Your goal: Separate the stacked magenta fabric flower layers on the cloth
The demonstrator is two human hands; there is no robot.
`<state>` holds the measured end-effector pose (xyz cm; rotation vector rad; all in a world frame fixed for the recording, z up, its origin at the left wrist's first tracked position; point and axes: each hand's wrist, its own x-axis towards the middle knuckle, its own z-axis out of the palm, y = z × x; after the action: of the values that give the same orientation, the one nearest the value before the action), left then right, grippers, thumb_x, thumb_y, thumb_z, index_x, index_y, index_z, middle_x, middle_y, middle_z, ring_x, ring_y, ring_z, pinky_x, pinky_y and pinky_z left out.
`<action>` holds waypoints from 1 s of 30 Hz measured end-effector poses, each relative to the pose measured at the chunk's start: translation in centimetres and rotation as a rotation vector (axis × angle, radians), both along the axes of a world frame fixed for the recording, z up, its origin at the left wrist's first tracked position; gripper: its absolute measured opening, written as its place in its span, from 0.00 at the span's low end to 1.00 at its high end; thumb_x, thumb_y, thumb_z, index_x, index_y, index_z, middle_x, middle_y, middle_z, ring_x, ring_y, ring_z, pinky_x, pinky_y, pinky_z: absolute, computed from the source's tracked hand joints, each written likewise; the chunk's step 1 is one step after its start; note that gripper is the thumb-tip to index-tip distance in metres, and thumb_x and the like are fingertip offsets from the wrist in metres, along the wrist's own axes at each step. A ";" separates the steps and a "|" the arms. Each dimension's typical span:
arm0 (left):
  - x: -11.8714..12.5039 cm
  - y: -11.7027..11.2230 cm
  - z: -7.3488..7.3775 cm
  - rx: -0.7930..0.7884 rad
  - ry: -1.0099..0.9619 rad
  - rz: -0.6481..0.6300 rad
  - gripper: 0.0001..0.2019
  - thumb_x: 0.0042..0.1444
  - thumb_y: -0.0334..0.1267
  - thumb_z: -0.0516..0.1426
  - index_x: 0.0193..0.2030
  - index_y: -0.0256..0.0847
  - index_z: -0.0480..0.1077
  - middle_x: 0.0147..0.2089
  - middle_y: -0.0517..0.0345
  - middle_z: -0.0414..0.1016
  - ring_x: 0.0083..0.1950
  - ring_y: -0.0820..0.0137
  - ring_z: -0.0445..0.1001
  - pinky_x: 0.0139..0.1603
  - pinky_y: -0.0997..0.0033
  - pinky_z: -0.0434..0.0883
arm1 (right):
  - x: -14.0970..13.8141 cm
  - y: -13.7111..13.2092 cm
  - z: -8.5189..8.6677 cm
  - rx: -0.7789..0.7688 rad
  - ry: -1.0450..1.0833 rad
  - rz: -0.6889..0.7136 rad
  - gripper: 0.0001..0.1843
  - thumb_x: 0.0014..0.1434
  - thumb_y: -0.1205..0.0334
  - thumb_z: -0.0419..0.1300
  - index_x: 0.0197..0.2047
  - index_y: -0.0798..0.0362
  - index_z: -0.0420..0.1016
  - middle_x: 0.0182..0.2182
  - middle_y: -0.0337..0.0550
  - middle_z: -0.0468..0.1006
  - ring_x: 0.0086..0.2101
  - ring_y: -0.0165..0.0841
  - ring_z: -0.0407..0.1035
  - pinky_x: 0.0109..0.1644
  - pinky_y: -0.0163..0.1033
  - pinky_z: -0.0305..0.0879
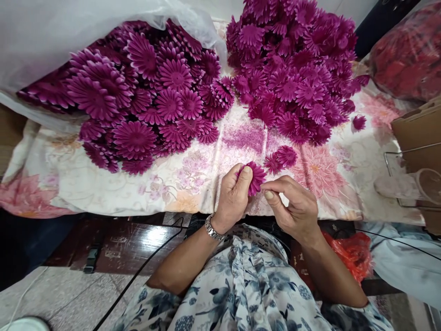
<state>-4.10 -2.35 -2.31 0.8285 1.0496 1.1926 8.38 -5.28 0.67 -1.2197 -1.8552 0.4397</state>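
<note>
My left hand [236, 193] is closed on a purple artificial flower [257, 178], with the thumb pressed over its petals. Just to the right, my right hand [292, 204] has its thumb and index finger pinched at the flower's lower edge. Whether a petal or something tiny sits in that pinch is hidden. Beyond my hands, two loose purple flowers [280, 158] lie on the floral tablecloth [200, 186]. A large heap of layered purple flowers [138, 99] spills from a white plastic bag [51, 41] at the left. Another purple heap [292, 69] rises at the back right.
Purple specks [246, 138] are scattered on the cloth between the heaps. One small flower [359, 122] lies apart at the right. A clear bag of red pieces [406, 55], a cardboard box [416, 124] and a clear plastic cup [429, 184] occupy the right side.
</note>
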 end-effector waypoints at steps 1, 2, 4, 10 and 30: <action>0.0 0.0 0.0 0.000 -0.003 -0.002 0.19 0.56 0.49 0.55 0.22 0.40 0.57 0.21 0.66 0.52 0.22 0.78 0.51 0.22 0.76 0.53 | 0.1 -0.1 0.0 -0.005 0.009 -0.009 0.06 0.58 0.71 0.57 0.39 0.54 0.73 0.27 0.39 0.72 0.28 0.26 0.67 0.32 0.33 0.63; 0.0 0.1 0.0 0.004 -0.002 0.002 0.20 0.57 0.50 0.54 0.21 0.40 0.56 0.20 0.66 0.51 0.22 0.78 0.50 0.22 0.75 0.53 | 0.2 -0.2 -0.1 -0.009 0.014 -0.018 0.06 0.58 0.71 0.57 0.39 0.54 0.73 0.27 0.38 0.72 0.28 0.26 0.67 0.32 0.33 0.63; 0.0 0.1 -0.1 0.028 0.020 0.007 0.23 0.57 0.52 0.53 0.19 0.40 0.54 0.19 0.66 0.50 0.21 0.78 0.49 0.21 0.74 0.51 | 0.4 -0.3 -0.2 -0.006 0.015 -0.033 0.06 0.58 0.71 0.57 0.38 0.53 0.73 0.26 0.38 0.72 0.28 0.27 0.67 0.31 0.34 0.63; -0.4 0.3 -0.1 0.138 0.182 -0.058 0.20 0.57 0.51 0.53 0.21 0.40 0.57 0.20 0.64 0.54 0.23 0.76 0.52 0.23 0.74 0.53 | 1.1 -0.5 -0.3 0.033 -0.024 -0.089 0.07 0.58 0.72 0.57 0.38 0.53 0.72 0.27 0.38 0.73 0.27 0.26 0.68 0.31 0.34 0.63; 0.2 0.1 1.0 -0.323 -0.524 -0.051 0.08 0.47 0.38 0.63 0.26 0.35 0.72 0.25 0.60 0.68 0.27 0.78 0.65 0.28 0.81 0.65 | -0.1 1.9 -1.2 -0.008 -0.108 -0.046 0.03 0.58 0.70 0.58 0.33 0.54 0.70 0.27 0.40 0.70 0.31 0.29 0.67 0.33 0.36 0.65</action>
<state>-3.93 -2.21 -1.28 0.2641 0.7513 1.0785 8.25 -3.36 -0.57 -1.3113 -1.9134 0.3620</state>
